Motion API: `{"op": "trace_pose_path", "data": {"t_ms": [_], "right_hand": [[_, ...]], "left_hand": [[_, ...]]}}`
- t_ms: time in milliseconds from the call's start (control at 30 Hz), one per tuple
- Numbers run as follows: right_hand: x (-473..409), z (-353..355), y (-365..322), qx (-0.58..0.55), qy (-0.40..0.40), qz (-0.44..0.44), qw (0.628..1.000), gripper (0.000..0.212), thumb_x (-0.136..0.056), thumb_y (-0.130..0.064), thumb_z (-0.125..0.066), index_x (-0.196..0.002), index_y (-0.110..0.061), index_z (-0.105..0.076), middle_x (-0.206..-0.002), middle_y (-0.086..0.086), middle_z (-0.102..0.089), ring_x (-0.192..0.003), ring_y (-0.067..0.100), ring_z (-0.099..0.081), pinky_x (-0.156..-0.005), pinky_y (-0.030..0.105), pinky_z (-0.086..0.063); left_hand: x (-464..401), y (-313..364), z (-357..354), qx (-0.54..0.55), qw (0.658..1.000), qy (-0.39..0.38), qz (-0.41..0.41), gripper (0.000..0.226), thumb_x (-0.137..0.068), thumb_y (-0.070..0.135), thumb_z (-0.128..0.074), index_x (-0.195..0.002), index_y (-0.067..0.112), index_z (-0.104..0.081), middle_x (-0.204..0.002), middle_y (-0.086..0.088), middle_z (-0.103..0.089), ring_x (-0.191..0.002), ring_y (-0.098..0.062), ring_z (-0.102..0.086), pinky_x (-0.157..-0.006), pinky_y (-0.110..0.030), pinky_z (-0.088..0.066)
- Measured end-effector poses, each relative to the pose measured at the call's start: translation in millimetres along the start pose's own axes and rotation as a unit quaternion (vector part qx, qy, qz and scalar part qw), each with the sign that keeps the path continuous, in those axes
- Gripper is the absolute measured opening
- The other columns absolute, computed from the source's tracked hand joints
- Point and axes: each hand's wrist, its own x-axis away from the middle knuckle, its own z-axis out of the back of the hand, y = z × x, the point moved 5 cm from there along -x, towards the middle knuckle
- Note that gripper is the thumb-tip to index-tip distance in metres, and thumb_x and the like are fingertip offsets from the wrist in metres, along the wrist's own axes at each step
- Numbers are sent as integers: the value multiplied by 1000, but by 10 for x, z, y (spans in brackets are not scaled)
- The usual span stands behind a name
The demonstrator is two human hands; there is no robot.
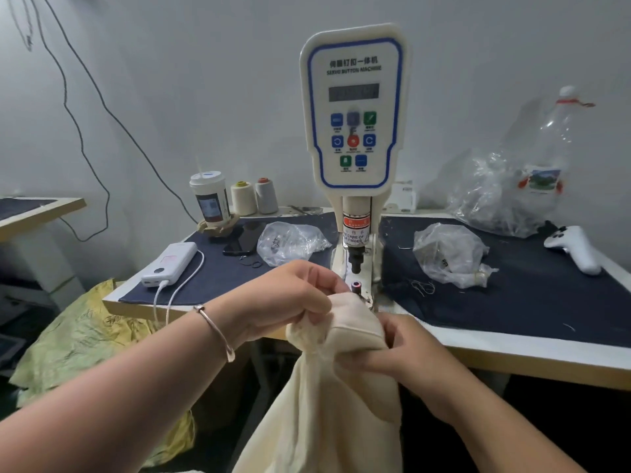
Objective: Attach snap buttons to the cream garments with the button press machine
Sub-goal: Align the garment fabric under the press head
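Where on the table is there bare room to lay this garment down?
Most room: the dark mat right of the button machine, in front of the small plastic bag and white controller. A smaller patch lies on the left between the power bank and the other bag. The back edge is crowded with cup and thread cones.

Bunched cream garment (341, 387) below upright button press machine (353, 110)

1 button press machine (353, 110); 1 cream garment (341, 387) before it | 2 hands: left hand (293, 298), right hand (406, 353) | left of machine: 2 thread cones (254, 196), 1 cup (210, 196), 1 power bank (170, 264), 1 phone (244, 242) | 3 plastic bags (447, 254); 1 bottle (556, 131)
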Motion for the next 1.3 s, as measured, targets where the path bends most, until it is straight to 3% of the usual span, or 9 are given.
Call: {"op": "trace_pose_path", "data": {"t_ms": [100, 233, 400, 600, 767, 900, 1000, 1133, 1300], "right_hand": [[81, 184, -31, -61, 2, -5, 998, 34, -65, -13, -86, -97, -11, -77, -97, 12, -75, -85, 17, -69, -75, 25, -54], [139, 415, -116, -156, -8, -29, 987, 29, -67, -7, -79, -96, -4, -77, -94, 16, -73, -81, 21, -71, -68, 27, -56], [149, 604, -171, -163, -45, -70, 983, 28, -69, -1, -69, -96, 3, -74, -93, 19, -72, -80, 25, -71, -67, 30, -57], [39, 789, -121, -177, -77, -133, 972, 38, -75, 1, -71, -112, 9, -66, -104, 26, -69, -88, 32, -71, -76, 37, -58], [-173, 929, -30, -138, -41, -173, 974, 33, -77, -1, -64, -109, -2, -70, -102, 17, -71, -86, 27, -70, -81, 38, -57], [-289, 900, 104, -176, -6, -195, 965, 34, -75, 4, -61, -108, -1, -69, -98, 19, -71, -79, 28, -71, -72, 38, -59], [-385, 833, 160, -175, -3, -203, 963, 45, -77, 4, -60, -122, 5, -61, -113, 25, -63, -86, 31, -65, -83, 41, -53], [-422, 757, 218, -174, -40, -233, 956, 36, -77, -13, -73, -111, -2, -72, -108, 18, -70, -90, 27, -69, -92, 39, -53], [-489, 680, 296, -144, -11, -223, 964, 35, -62, -12, -82, -94, -1, -77, -95, 20, -73, -77, 26, -72, -70, 33, -59]], "left_hand": [[-58, 5, -43, -32, 999, 41, -11, 37, -54, -4, -47, -84, 7, -67, -75, -8, -63, -65, -16, -53, -53, -17, -40], [-165, -89, -149, -172, 983, 66, 3, 36, -67, 27, -61, -93, 5, -69, -84, -8, -64, -82, -22, -56, -82, -35, -44], [-195, -186, -334, -143, 988, 45, 33, 45, -67, 45, -67, -99, 15, -76, -116, -11, -68, -118, -29, -59, -111, -48, -42], [-229, -230, -275, -74, 996, 47, 17, 45, -66, 29, -65, -97, -4, -68, -92, -8, -67, -89, -20, -60, -108, -49, -45], [-274, -292, -49, -26, 998, 63, 3, 22, -73, 18, -63, -87, 2, -69, -85, -8, -68, -77, -19, -61, -84, -35, -55], [-351, -465, 106, -3, 993, 117, 12, 19, -74, 13, -71, -89, 1, -72, -86, -8, -71, -78, -17, -65, -78, -28, -56], [-419, -569, 190, 48, 985, 161, 29, 10, -81, 4, -75, -91, 1, -75, -86, -10, -72, -80, -19, -66, -74, -26, -56], [-482, -680, 180, 126, 977, 164, 57, 22, -74, 8, -82, -94, 1, -75, -90, -17, -66, -84, -28, -58, -77, -35, -49], [-508, -733, 51, 174, 971, 151, 69, 21, -60, 16, -77, -72, 10, -60, -77, -12, -52, -61, -18, -47, -60, -26, -45]]}}
